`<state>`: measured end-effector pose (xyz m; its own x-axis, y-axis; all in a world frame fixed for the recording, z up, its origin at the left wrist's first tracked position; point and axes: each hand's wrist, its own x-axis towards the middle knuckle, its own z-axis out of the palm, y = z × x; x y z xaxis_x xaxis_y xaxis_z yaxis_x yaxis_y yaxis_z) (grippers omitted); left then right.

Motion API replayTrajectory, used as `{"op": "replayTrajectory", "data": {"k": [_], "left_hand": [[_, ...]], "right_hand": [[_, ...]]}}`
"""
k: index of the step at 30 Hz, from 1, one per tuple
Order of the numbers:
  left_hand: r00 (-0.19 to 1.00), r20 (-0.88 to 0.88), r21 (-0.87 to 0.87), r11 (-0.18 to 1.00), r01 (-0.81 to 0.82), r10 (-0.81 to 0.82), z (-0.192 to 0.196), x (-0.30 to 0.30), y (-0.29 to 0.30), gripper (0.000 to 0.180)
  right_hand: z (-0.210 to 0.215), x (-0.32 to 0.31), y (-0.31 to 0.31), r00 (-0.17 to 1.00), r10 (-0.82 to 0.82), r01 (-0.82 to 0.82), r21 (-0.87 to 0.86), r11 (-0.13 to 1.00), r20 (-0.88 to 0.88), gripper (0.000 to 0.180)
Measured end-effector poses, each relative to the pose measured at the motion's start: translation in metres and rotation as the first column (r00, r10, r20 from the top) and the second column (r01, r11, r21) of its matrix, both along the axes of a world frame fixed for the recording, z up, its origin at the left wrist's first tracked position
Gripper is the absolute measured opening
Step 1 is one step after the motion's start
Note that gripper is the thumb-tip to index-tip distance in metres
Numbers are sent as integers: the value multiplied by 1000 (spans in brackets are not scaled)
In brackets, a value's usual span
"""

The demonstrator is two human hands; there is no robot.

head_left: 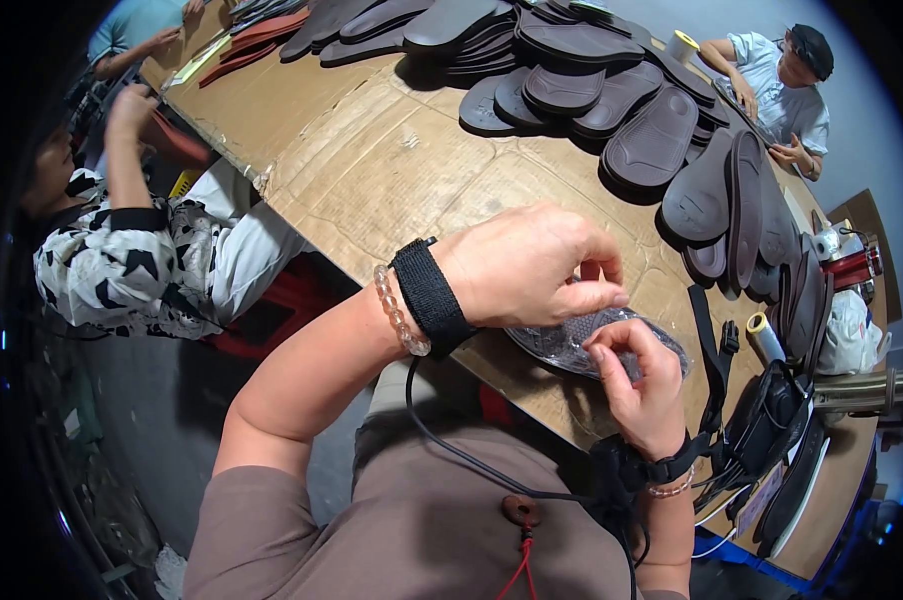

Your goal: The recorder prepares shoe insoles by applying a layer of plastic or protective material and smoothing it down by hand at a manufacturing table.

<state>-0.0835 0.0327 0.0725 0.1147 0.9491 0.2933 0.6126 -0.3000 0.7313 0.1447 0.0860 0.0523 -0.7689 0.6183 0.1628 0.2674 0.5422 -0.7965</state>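
Observation:
A dark shoe sole (547, 345) lies at the table's near edge, partly covered by clear, shiny plastic film (680, 350). Over its far side is my left hand (532, 265), fingers curled in and thumb close to them. Anything between those fingertips is too small to make out. My right hand (640, 385) is above the sole's right part, thumb and forefinger drawn together at the film. Both hands hide much of the sole.
Stacks of dark brown soles (652, 140) spread along the far and right side of the cardboard-covered table (342, 170). At right are a black strap (710, 350), a tape roll (765, 338), a black pouch with cables (772, 410) and a metal flask (862, 392). People sit left and far right.

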Motion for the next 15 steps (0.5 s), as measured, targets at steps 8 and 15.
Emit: {"op": "replayTrajectory", "data": {"k": [8,15], "left_hand": [[999,19,-74,997,38,-37,-1,-2,-3,26],[1000,6,-28,999,30,-30,-3,-2,-8,23]], "right_hand": [[6,-11,1,954,70,-64,-32,997,290,29],[0,-11,-2,967,38,-4,-134,991,250,52]]}}
